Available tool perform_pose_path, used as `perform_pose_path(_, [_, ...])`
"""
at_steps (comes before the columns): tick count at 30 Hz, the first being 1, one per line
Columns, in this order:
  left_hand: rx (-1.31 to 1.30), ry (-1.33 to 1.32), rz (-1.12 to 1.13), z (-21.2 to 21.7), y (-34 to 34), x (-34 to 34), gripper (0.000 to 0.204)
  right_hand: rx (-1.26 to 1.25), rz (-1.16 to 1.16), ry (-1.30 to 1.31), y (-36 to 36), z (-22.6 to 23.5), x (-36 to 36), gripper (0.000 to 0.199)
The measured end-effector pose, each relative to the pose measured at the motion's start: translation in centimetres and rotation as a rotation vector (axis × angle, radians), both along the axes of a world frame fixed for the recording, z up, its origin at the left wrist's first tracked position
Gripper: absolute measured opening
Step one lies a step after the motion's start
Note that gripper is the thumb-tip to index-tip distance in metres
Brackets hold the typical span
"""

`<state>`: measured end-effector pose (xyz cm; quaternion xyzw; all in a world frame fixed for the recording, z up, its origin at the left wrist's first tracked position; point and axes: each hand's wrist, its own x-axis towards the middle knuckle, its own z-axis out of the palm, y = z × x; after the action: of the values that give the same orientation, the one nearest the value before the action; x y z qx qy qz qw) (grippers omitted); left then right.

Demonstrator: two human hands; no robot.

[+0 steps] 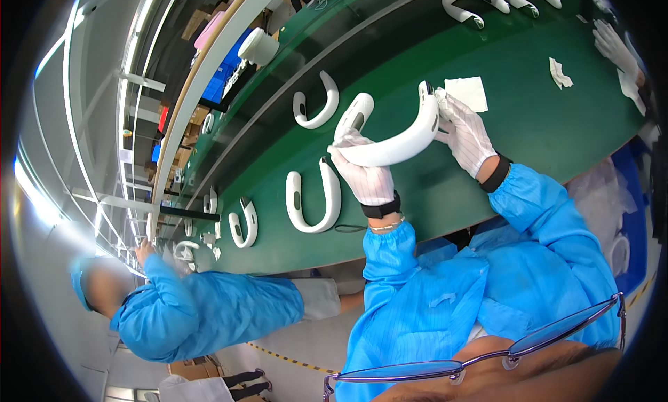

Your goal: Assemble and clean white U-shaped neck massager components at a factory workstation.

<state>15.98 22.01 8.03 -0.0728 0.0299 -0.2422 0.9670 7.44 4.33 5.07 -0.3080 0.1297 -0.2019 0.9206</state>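
Observation:
A white U-shaped neck fan (396,146) is held tilted above the green workbench. My left hand (365,179), in a white striped glove, wraps round its left arm near the bend. The other arm's dark-vented tip is at my right hand (465,134), gloved too, whose fingers pinch it from the side. Just beyond the right hand lies a square white wipe (467,94). Two more neck fans rest near my left hand, one (316,109) farther back and one (314,201) to the left. Glove fabric hides where my fingertips meet the shell.
The green bench (515,144) carries another neck fan (243,224) at left and two more (474,4) at far right. A crumpled tissue (559,73) lies at right, near a co-worker's gloved hand (616,47). Another person in blue (202,301) works at left. A blue bin (634,221) stands below.

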Motion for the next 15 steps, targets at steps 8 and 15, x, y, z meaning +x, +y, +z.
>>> perform_pose_path(8, [0.083,-0.327,0.096,-0.3,-4.8,-3.4,0.027,-0.139,-0.038,-0.010,-0.5,0.0,1.3,0.046])
perform_pose_path(15, [0.226,-0.472,0.259,0.0,-6.0,-5.3,0.030,-1.386,-0.619,-0.308,3.0,1.3,-1.9,0.026])
